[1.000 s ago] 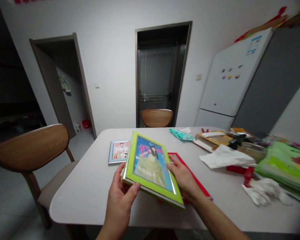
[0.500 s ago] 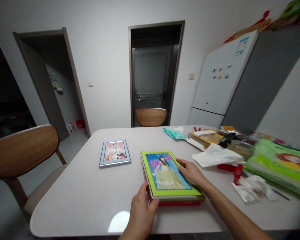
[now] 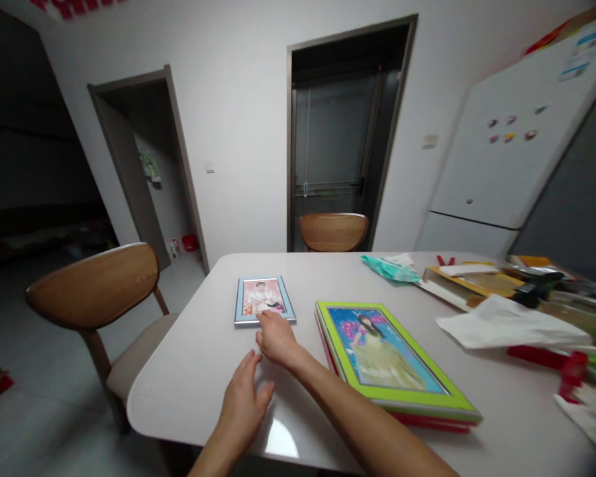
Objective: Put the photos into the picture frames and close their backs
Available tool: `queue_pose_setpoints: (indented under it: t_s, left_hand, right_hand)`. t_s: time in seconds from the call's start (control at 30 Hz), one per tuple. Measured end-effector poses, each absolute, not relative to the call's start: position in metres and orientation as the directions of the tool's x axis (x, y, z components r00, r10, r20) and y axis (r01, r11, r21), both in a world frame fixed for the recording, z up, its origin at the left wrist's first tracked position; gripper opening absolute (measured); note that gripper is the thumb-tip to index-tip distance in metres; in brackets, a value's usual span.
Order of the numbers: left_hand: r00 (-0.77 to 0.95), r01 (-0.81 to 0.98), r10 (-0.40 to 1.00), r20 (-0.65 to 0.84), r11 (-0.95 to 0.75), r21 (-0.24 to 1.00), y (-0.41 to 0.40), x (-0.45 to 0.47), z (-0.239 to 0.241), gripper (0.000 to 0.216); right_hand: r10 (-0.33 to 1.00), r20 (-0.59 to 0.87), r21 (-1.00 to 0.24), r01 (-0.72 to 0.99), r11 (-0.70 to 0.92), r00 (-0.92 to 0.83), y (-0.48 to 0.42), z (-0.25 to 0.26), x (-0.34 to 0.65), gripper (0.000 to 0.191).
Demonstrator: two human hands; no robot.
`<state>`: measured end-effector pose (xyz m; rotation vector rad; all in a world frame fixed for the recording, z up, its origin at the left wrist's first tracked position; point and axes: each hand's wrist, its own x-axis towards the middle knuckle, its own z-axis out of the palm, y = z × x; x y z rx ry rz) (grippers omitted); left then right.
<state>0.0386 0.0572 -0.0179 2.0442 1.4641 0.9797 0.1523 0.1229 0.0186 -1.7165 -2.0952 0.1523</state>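
Note:
A light blue picture frame (image 3: 265, 301) lies flat on the table, with a picture of a figure in white inside. My right hand (image 3: 278, 338) reaches across to its near edge; the fingers overlap that edge and the thumb is apart from them. Whether they touch the frame, I cannot tell. My left hand (image 3: 244, 396) hovers just nearer, fingers and thumb spread, holding nothing. Right of my forearm, a green picture frame (image 3: 440, 391) showing a figure in a pale yellow dress tops a stack, with red edges underneath.
Chairs stand at the left (image 3: 99, 285) and beyond the white table (image 3: 198, 371). Along the table's right lie a teal packet (image 3: 390, 268), a yellow envelope-like item (image 3: 481, 281), white paper (image 3: 511, 324) and a red object (image 3: 573, 377). A fridge (image 3: 506, 146) stands behind.
Both hands have left the stack with the green frame and moved left, the right one reaching to the blue frame. The view has turned left.

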Motion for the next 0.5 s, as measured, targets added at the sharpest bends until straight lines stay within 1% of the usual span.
queue_pose_setpoints:
  t_s: [0.1, 0.17, 0.27, 0.37, 0.4, 0.47, 0.5]
  left_hand:
    - [0.177, 0.686, 0.933, 0.314, -0.346, 0.640, 0.057, 0.018, -0.025, 0.043]
    - [0.170, 0.711, 0.924, 0.342, -0.355, 0.607, 0.057, 0.009, -0.026, 0.043]
    - [0.188, 0.757, 0.907, 0.378, -0.379, 0.533, 0.058, 0.007, -0.022, 0.042]
    - [0.258, 0.789, 0.888, 0.380, -0.421, 0.448, 0.056, 0.013, -0.016, 0.044]
    - [0.288, 0.791, 0.883, 0.370, -0.437, 0.428, 0.054, 0.016, -0.015, 0.046]
    - [0.347, 0.792, 0.878, 0.330, -0.462, 0.399, 0.047, 0.024, -0.015, 0.052]
    - [0.377, 0.790, 0.876, 0.301, -0.473, 0.389, 0.043, 0.028, -0.016, 0.056]
  right_hand:
    - [0.968, 0.224, -0.334, 0.925, 0.181, -0.108, 0.149, 0.009, 0.140, 0.034]
    - [0.971, 0.211, -0.326, 0.929, 0.177, -0.111, 0.154, 0.003, 0.141, 0.035]
    - [0.965, 0.220, -0.326, 0.922, 0.210, -0.142, 0.138, -0.006, 0.145, 0.039]
    - [0.954, 0.223, -0.348, 0.898, 0.268, -0.198, 0.100, -0.011, 0.152, 0.043]
    - [0.948, 0.222, -0.377, 0.877, 0.299, -0.228, 0.086, -0.011, 0.156, 0.043]
    - [0.925, 0.247, -0.550, 0.743, 0.380, -0.290, 0.061, -0.011, 0.166, 0.043]
    - [0.925, 0.264, -0.637, 0.671, 0.380, -0.273, 0.051, -0.010, 0.173, 0.041]
